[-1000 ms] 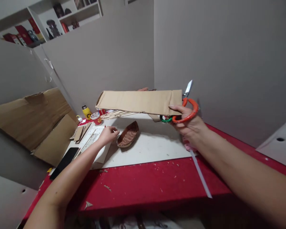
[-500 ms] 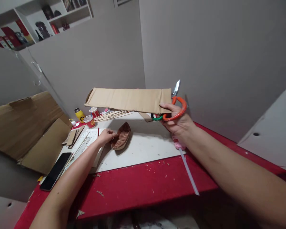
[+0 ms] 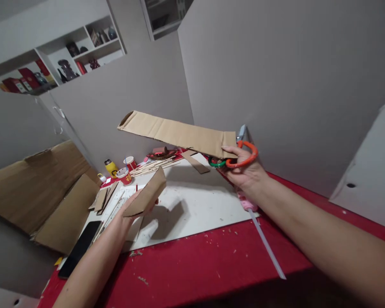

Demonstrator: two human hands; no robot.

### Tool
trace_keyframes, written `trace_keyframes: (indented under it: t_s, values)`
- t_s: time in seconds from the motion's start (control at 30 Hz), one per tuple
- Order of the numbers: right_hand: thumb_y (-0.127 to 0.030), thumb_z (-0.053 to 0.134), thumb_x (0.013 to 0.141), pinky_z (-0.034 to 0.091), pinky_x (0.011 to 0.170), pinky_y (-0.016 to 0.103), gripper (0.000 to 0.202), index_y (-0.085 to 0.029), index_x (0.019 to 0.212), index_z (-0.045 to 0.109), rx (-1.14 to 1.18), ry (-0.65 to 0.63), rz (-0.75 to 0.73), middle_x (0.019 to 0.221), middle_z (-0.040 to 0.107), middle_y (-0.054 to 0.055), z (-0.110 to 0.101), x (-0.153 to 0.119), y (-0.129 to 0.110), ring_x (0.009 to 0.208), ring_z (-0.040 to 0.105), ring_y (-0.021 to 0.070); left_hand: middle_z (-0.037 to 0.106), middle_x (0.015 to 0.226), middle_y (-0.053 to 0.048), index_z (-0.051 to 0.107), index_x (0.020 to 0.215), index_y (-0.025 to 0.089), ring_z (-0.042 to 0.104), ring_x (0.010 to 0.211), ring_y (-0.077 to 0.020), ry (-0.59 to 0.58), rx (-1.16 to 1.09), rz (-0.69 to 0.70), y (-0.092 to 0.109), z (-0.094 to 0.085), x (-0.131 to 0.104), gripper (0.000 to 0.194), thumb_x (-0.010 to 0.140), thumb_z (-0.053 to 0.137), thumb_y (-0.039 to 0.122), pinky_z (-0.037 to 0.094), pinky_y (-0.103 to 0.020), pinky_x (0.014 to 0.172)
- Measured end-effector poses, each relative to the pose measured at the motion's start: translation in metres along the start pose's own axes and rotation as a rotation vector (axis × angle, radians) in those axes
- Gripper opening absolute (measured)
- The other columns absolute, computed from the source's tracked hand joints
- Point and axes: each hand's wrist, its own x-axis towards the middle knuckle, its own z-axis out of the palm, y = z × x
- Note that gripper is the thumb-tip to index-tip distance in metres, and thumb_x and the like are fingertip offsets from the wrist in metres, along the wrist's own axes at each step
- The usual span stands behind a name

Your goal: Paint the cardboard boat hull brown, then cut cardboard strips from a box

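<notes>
A small boat-shaped cardboard piece [image 3: 146, 193] is lifted off the white board in my left hand [image 3: 131, 199]. Its plain outer side faces me, and most of my fingers are hidden behind it. My right hand [image 3: 248, 173] grips a long cardboard strip [image 3: 179, 133] by its right end, with the thumb on top. The same hand also holds scissors [image 3: 254, 155] with orange and green handles, their blade pointing up behind the strip. The strip's far left end is folded over.
Below lie a white board [image 3: 199, 205] and red cloth [image 3: 192, 269] with scraps. A pink tool [image 3: 247, 204] with a translucent stick sits under my right wrist. At left are a phone [image 3: 80, 249], large cardboard [image 3: 64, 214], paper cups [image 3: 124, 175], a yellow bottle [image 3: 111, 168] and thin sticks [image 3: 154, 166].
My left hand has picked up the boat-shaped piece from the board and turned its outer side toward me. The strip in my right hand now slants, its left end higher. The view has shifted.
</notes>
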Motion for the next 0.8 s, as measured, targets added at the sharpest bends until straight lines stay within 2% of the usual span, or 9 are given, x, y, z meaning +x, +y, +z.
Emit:
trace_keyframes:
  t_s: [0.13,0.33,0.47,0.57,0.67,0.73,0.8]
  values:
    - [-0.007,0.058,0.077,0.058,0.04,0.026,0.019,-0.021,0.09,0.058,0.017,0.007,0.012,0.067,0.069,-0.001,-0.001,0.001,0.0,0.048,0.064,0.0153,0.065,0.118,-0.009,0.06,0.122,0.017,0.066,0.096,-0.0207,-0.088,-0.104,-0.154,0.005,0.007,-0.002,0.034,0.095,0.059,0.039,0.057,-0.041,0.082]
    - [-0.007,0.052,0.083,0.06,0.044,0.025,0.016,-0.017,0.093,0.06,0.037,0.039,0.008,0.062,0.066,0.0,0.003,-0.003,-0.001,0.047,0.063,0.015,0.062,0.123,-0.01,0.059,0.125,0.017,0.064,0.103,-0.0228,-0.031,-0.172,-0.263,-0.003,0.028,0.011,0.037,0.094,0.061,0.037,0.056,-0.044,0.086]
    - [-0.008,0.052,0.082,0.061,0.046,0.028,0.021,-0.018,0.097,0.061,0.045,0.034,-0.004,0.062,0.065,0.0,0.006,-0.006,-0.002,0.049,0.064,0.0162,0.064,0.117,-0.009,0.06,0.122,0.016,0.066,0.097,-0.0207,-0.037,-0.146,-0.263,-0.01,0.036,0.005,0.035,0.094,0.06,0.039,0.057,-0.041,0.082]
    - [-0.009,0.055,0.08,0.062,0.048,0.029,0.02,-0.018,0.097,0.06,0.036,0.041,-0.005,0.062,0.065,0.0,0.007,-0.007,-0.002,0.051,0.066,0.0175,0.067,0.107,-0.007,0.062,0.115,0.015,0.066,0.086,-0.0176,-0.021,-0.085,-0.182,-0.016,0.034,-0.009,0.033,0.095,0.058,0.041,0.057,-0.037,0.075]
    - [-0.011,0.057,0.079,0.063,0.05,0.03,0.018,-0.018,0.095,0.059,0.022,0.045,-0.005,0.064,0.066,0.001,0.007,-0.007,-0.001,0.054,0.067,0.0181,0.067,0.1,-0.005,0.062,0.111,0.015,0.065,0.082,-0.0167,0.079,0.018,0.001,-0.016,0.022,-0.016,0.032,0.096,0.056,0.043,0.056,-0.037,0.075]
    - [-0.011,0.058,0.078,0.063,0.051,0.03,0.018,-0.019,0.094,0.059,0.017,0.042,-0.002,0.064,0.066,0.0,0.006,-0.006,0.0,0.055,0.068,0.0183,0.067,0.104,-0.007,0.061,0.11,0.015,0.065,0.09,-0.0193,0.152,0.116,0.143,-0.012,0.01,-0.012,0.031,0.094,0.057,0.041,0.054,-0.041,0.085]
    - [-0.009,0.057,0.078,0.063,0.051,0.03,0.017,-0.02,0.092,0.059,0.017,0.04,0.0,0.064,0.066,0.0,0.006,-0.006,0.001,0.055,0.067,0.018,0.065,0.119,-0.012,0.06,0.115,0.017,0.061,0.11,-0.0248,0.187,0.236,0.271,-0.006,-0.004,-0.004,0.035,0.088,0.063,0.04,0.046,-0.045,0.101]
